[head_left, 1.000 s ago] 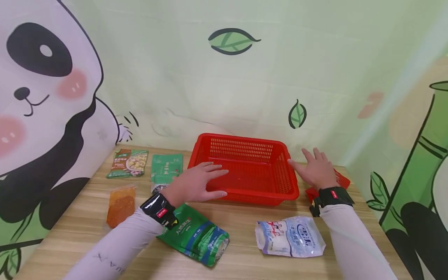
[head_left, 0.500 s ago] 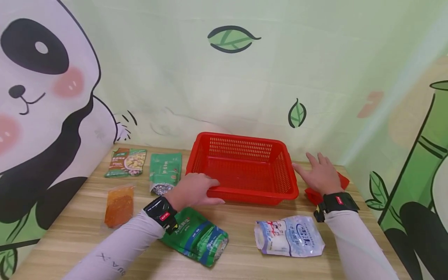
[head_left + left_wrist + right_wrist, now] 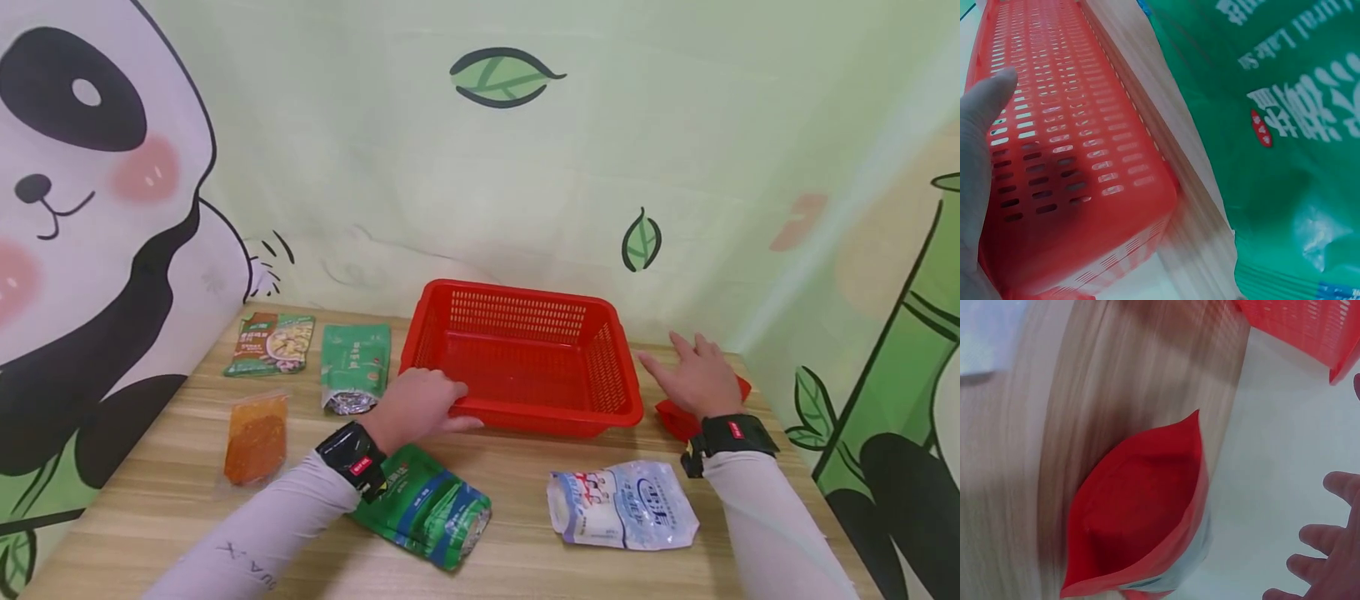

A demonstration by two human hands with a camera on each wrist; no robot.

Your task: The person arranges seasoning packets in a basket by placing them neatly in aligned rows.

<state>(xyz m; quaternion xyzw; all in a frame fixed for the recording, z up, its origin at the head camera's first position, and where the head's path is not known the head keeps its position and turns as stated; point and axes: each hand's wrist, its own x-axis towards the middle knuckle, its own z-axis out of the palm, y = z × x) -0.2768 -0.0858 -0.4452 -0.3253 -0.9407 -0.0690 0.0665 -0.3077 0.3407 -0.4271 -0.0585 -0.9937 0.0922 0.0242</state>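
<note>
My left hand is at the front left corner of the red plastic basket. Its fingers bend over the rim, and the thumb lies along the slotted outer wall in the left wrist view. My right hand hovers with spread fingers above a red pouch right of the basket. In the right wrist view the pouch shows its flared red base, apart from the fingertips. A green pouch lies below my left wrist. A white-and-blue pouch lies front right.
Left of the basket lie a green pouch with a silver end, a packet with a food picture and a clear bag of orange-brown contents. A printed cloth backdrop stands behind the wooden table.
My left hand has come down onto the basket's corner and its fingers have bent over the rim. My right hand has shifted right and slightly toward me over the red pouch.
</note>
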